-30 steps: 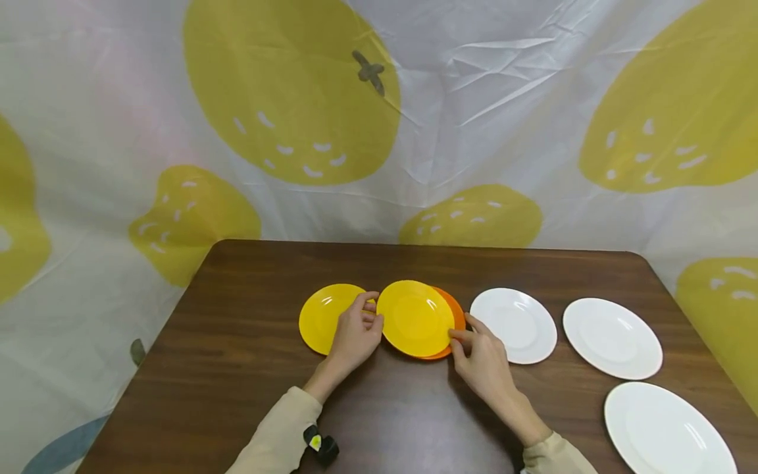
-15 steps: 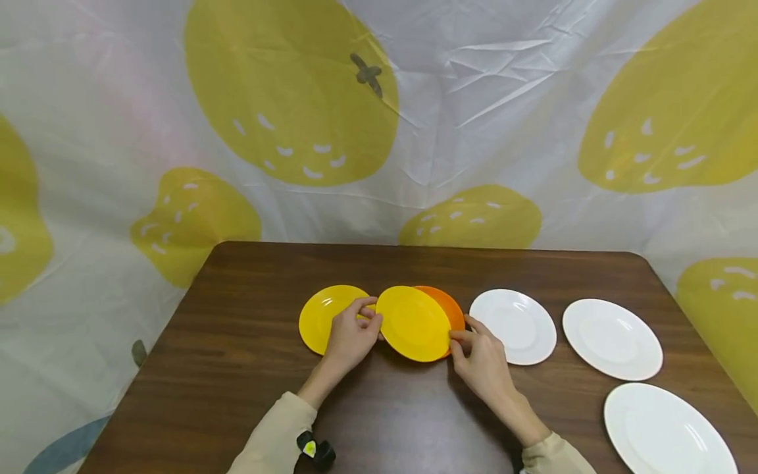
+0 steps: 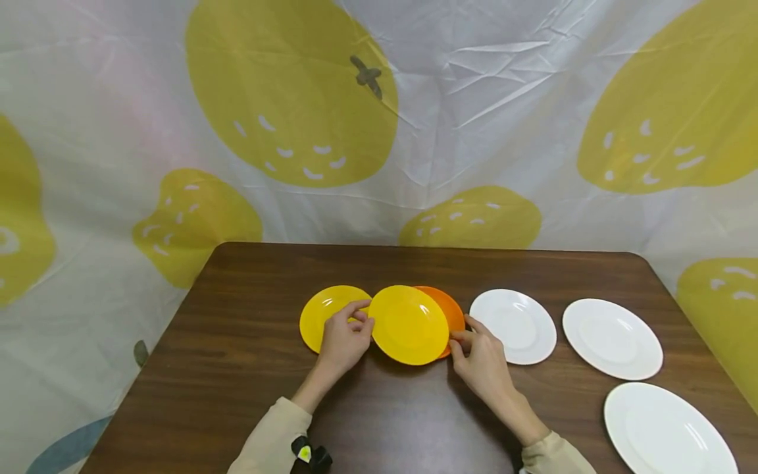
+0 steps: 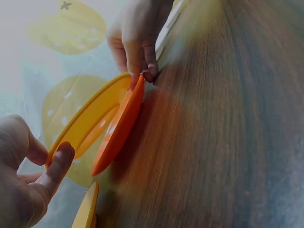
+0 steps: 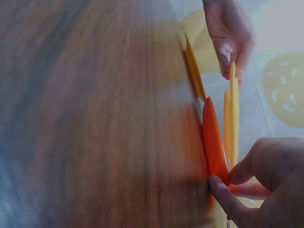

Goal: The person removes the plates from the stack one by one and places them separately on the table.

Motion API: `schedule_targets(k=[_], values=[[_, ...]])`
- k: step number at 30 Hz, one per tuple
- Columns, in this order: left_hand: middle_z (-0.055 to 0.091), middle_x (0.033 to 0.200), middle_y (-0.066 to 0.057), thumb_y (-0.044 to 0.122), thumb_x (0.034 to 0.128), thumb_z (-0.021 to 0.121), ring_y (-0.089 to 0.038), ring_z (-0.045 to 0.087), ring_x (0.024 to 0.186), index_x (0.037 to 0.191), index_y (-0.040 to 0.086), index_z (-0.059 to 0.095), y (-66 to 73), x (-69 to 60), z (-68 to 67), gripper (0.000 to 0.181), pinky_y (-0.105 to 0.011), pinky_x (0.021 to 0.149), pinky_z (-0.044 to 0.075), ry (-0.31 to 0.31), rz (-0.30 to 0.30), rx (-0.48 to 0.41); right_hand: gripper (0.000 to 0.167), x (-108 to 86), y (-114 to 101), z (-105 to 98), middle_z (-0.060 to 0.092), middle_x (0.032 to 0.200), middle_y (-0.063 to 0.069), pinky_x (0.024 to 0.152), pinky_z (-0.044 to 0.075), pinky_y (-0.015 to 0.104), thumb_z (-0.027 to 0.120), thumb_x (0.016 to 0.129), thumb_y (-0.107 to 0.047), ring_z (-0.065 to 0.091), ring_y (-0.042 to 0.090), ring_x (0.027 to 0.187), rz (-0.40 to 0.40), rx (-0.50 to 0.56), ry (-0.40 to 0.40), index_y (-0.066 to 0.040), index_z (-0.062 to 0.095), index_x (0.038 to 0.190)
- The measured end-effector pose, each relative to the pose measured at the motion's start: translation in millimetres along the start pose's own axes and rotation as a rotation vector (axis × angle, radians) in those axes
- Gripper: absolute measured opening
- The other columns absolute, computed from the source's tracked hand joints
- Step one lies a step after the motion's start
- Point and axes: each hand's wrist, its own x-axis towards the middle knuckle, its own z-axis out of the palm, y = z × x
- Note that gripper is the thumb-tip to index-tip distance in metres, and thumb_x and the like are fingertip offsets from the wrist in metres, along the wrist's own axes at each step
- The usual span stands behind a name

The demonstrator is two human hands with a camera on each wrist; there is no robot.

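Observation:
In the head view my left hand (image 3: 345, 336) pinches the left rim of a yellow plate (image 3: 408, 326). That plate is tilted and raised at its left side, as the left wrist view shows. Below and behind it lies an orange plate (image 3: 452, 315), partly covered. My right hand (image 3: 482, 361) holds the orange plate's right rim between thumb and fingers, beside the yellow plate's near edge; the right wrist view shows this grip on the orange plate (image 5: 215, 142). Another yellow plate (image 3: 320, 317) rests on the table to the left, partly behind my left hand.
Three white plates lie to the right: one beside my right hand (image 3: 514, 326), a second white plate (image 3: 612, 339) farther right, and a third white plate (image 3: 666, 428) near the front right. The brown wooden table (image 3: 254, 368) ends at a fruit-print cloth (image 3: 438, 125).
My left hand has drawn the upper yellow plate slightly left and toward me, so more of the orange plate shows. The right hand has stayed almost in place.

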Motion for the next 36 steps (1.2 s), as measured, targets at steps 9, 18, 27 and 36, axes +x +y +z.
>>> schedule_targets(k=[9, 18, 27, 36], values=[[0.065, 0.089, -0.018, -0.002, 0.0921, 0.066, -0.022, 0.073, 0.070, 0.125, -0.004, 0.067, -2.7, 3.3, -12.8, 0.033, -0.023, 0.058, 0.059, 0.040, -0.039, -0.100, 0.016, -0.7, 1.5, 0.2, 0.066, 0.123, 0.034, 0.097, 0.053, 0.057, 0.075, 0.080, 0.004, 0.071, 0.040, 0.104, 0.036, 0.015, 0.002, 0.010, 0.076, 0.093], [0.065, 0.094, -0.020, -0.002, 0.0938, 0.065, -0.020, 0.071, 0.073, 0.128, -0.004, 0.065, -2.7, 3.6, -25.8, 0.034, -0.034, 0.067, 0.063, 0.063, -0.096, -0.166, 0.024, -2.9, 0.6, -1.4, 0.064, 0.127, 0.034, 0.076, 0.061, 0.047, 0.074, 0.079, 0.004, 0.073, 0.022, 0.066, 0.051, 0.018, 0.007, 0.015, 0.073, 0.101], [0.064, 0.097, -0.020, -0.003, 0.0940, 0.064, -0.019, 0.070, 0.073, 0.127, -0.006, 0.065, -4.8, 2.5, -28.1, 0.033, -0.031, 0.067, 0.062, 0.091, -0.111, -0.199, 0.028, -1.1, 2.1, 0.6, 0.063, 0.128, 0.034, 0.080, 0.060, 0.049, 0.074, 0.080, 0.003, 0.074, 0.022, 0.066, 0.055, 0.024, 0.002, 0.016, 0.071, 0.105], [0.065, 0.100, -0.023, -0.004, 0.0946, 0.064, -0.016, 0.069, 0.073, 0.128, -0.006, 0.065, -11.7, 1.1, -34.3, 0.033, -0.028, 0.067, 0.062, 0.101, -0.122, -0.218, 0.029, -0.6, 0.6, 3.4, 0.063, 0.129, 0.033, 0.079, 0.060, 0.048, 0.074, 0.081, 0.002, 0.074, 0.022, 0.067, 0.062, 0.024, -0.018, 0.016, 0.071, 0.106]])
